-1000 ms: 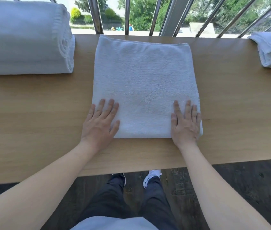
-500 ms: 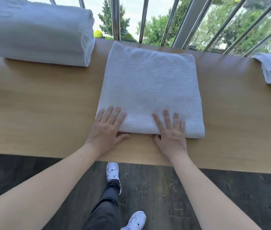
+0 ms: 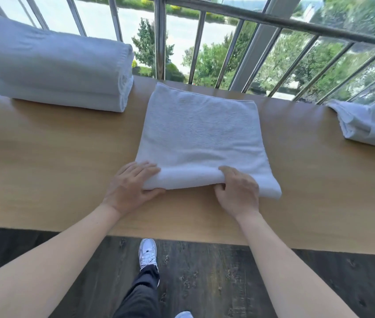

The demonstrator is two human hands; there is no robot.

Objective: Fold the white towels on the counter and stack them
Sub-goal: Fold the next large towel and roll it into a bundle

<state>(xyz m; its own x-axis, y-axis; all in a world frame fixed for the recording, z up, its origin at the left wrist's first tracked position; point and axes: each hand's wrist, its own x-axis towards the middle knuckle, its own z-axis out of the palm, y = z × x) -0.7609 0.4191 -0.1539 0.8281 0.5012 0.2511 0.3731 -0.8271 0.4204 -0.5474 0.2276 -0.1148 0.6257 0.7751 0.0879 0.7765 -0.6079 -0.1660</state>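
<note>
The left hand and right hand each grip the near edge of the folded white terry towel. Its unheld right corner may sag open when lifted.

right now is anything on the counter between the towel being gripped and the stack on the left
Nothing visible. Only bare counter lies between the folded towel and the towel stack at far left. The left hand and right hand grip its near edge.
</note>
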